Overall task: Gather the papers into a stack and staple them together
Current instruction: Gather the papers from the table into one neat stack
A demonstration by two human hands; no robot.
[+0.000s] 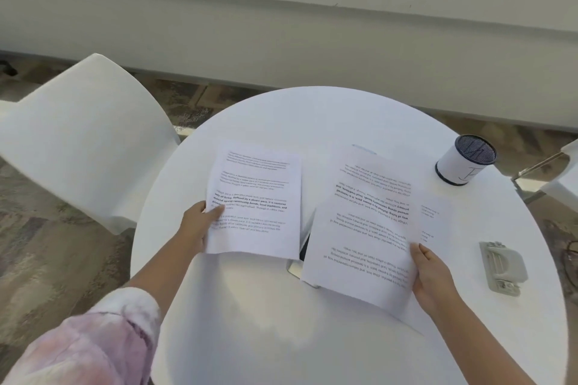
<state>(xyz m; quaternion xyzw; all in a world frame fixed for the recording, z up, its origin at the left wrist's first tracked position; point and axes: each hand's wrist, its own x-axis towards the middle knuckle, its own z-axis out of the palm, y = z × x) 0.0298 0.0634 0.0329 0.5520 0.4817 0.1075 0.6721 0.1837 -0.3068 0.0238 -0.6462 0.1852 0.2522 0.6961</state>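
Over the round white tabletop (pixel 250 322) my left hand (pixel 197 225) pinches one printed sheet (pixel 255 197) by its edge, and my right hand (pixel 433 275) grips another sheet (pixel 366 228), turned the other way. I should rotate that one first, lay them together, then square the edges. I cannot pick out a stapler; the grey tool (pixel 503 266) looks like a hole punch.

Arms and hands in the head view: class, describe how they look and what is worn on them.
Both hands are bare, with no gloves, rings or watch visible. The left hand leads back along a bare forearm to a fuzzy pink and white mottled sleeve pushed up near the elbow. The right hand shows only a bare forearm; no sleeve is visible.
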